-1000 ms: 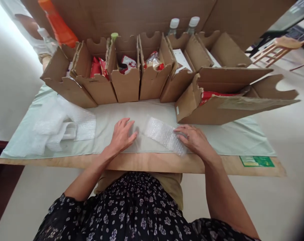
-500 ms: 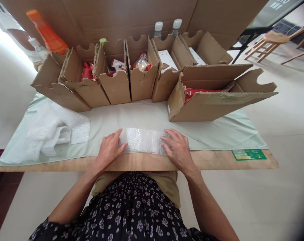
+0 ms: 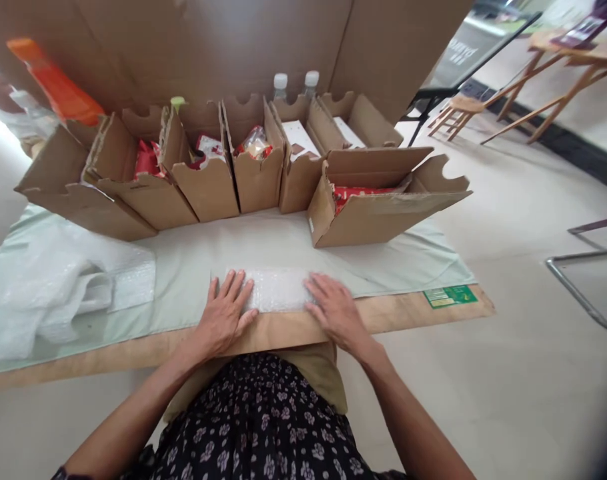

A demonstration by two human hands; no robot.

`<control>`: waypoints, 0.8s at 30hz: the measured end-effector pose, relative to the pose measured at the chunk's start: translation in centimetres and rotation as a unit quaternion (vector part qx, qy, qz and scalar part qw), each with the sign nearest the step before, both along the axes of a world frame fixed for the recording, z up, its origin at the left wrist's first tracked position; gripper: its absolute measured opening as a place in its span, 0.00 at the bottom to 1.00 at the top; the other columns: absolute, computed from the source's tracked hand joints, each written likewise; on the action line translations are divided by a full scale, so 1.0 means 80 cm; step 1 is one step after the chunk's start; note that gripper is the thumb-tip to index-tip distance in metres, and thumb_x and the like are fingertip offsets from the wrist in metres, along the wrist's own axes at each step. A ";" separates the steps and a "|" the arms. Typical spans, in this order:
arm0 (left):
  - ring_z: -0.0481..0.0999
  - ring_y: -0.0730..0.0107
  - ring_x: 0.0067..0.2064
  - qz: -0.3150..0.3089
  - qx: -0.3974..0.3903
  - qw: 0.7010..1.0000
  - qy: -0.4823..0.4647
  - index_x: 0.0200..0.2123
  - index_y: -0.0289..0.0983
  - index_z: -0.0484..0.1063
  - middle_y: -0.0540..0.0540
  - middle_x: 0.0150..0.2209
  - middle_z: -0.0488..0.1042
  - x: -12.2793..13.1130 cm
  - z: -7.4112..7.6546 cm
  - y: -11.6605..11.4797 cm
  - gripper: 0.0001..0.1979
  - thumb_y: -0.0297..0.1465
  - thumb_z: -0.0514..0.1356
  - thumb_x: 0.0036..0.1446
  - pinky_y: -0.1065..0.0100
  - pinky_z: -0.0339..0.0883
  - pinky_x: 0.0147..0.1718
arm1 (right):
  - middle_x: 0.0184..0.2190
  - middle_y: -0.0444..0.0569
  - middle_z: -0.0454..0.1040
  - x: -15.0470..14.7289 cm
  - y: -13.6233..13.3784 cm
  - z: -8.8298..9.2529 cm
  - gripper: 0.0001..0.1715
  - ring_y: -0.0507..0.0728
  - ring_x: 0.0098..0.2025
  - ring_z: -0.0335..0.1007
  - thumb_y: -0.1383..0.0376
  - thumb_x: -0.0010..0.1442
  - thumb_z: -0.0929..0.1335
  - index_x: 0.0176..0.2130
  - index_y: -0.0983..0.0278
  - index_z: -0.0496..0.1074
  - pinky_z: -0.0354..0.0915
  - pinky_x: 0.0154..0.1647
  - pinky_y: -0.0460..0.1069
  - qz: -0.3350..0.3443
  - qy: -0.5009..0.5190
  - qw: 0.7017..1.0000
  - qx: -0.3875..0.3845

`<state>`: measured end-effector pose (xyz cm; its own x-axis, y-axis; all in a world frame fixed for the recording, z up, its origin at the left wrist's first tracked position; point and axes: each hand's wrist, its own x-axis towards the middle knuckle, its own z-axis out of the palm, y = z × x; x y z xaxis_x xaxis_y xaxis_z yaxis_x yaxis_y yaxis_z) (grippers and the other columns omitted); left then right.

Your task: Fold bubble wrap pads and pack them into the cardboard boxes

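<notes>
A folded strip of bubble wrap [image 3: 277, 289] lies flat near the front edge of the cloth-covered table. My left hand [image 3: 227, 310] rests palm down on its left end, fingers spread. On the right end lies my right hand [image 3: 332, 305], its fingers stretched out and slightly apart. Both hands press on the wrap without gripping it. Further left, a loose crumpled heap of bubble wrap [image 3: 68, 280] sits on the pale green cloth [image 3: 193, 257].
Several open cardboard boxes stand in a row behind, one holding a red packet [image 3: 147, 159], another a wrapped snack [image 3: 256, 143]. A wider cardboard box [image 3: 378, 217] stands at the right. Behind are an orange bottle [image 3: 58, 83] and clear bottles [image 3: 280, 85]. A wooden stool [image 3: 461, 110] is beyond.
My left hand has turned from holding the wrap's edge to lying flat on it with fingers spread. My right hand has flattened too. The view has swung to the right.
</notes>
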<state>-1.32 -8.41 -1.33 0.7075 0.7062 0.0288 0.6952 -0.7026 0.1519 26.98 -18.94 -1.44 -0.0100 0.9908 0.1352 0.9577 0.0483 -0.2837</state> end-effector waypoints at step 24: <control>0.59 0.40 0.72 0.108 -0.021 0.989 -0.100 0.62 0.35 0.68 0.32 0.69 0.64 0.005 -0.004 0.075 0.25 0.33 0.57 0.62 0.38 0.55 0.68 | 0.63 0.60 0.72 0.004 0.053 -0.009 0.20 0.68 0.65 0.66 0.61 0.67 0.64 0.55 0.65 0.74 0.62 0.62 0.62 -0.096 0.049 0.991 0.079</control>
